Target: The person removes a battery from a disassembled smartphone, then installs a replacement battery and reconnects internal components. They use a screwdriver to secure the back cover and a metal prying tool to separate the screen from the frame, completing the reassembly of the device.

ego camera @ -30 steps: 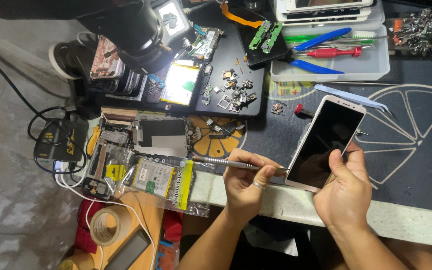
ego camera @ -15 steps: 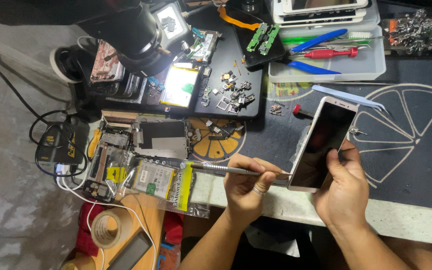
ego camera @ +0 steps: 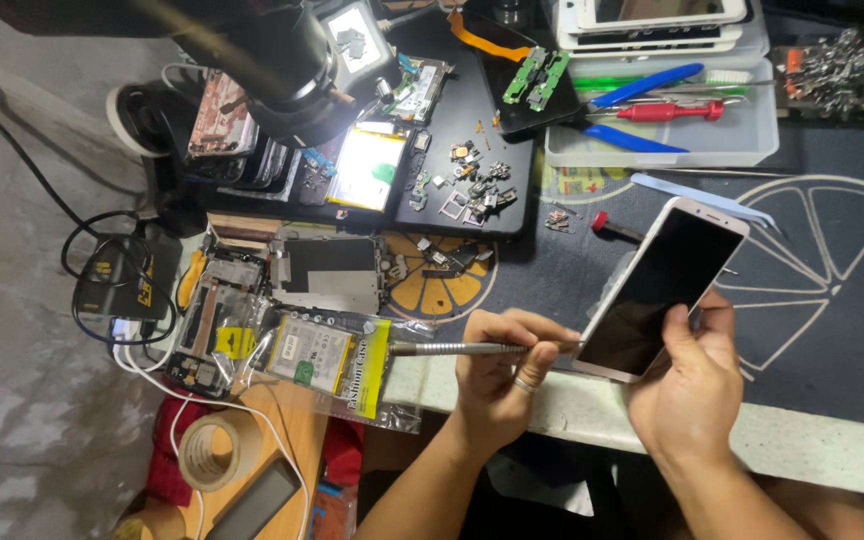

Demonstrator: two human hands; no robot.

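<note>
Pinching a slim silver metal screwdriver [ego camera: 452,349] in my left hand [ego camera: 500,372], I have my fingers [ego camera: 537,352] clamped around its shaft, with the tip at the near left edge of the phone. My right hand [ego camera: 689,385] cradles that pale gold smartphone with a dark glass screen [ego camera: 664,288]; my thumb lies across the near end of the glass and the other fingers are closed behind it, so it sits tilted above the dark work mat with the pale citrus-wheel print [ego camera: 822,250], near the edge of the surface.

I judge the tool could slip off the edge and scratch the glass if I press too hard. The phone could also twist out of my grip, since only its near end is held.

Both forearms come up from the near side, wrists bent inward toward each other.

Left of my hands lies a clear plastic packet with a yellow card [ego camera: 332,355]. Farther off are a stripped phone frame with a grey metal plate [ego camera: 327,272], a black tray of small loose parts [ego camera: 472,185] and a translucent plastic tray holding blue and red handled tools [ego camera: 652,125].
</note>
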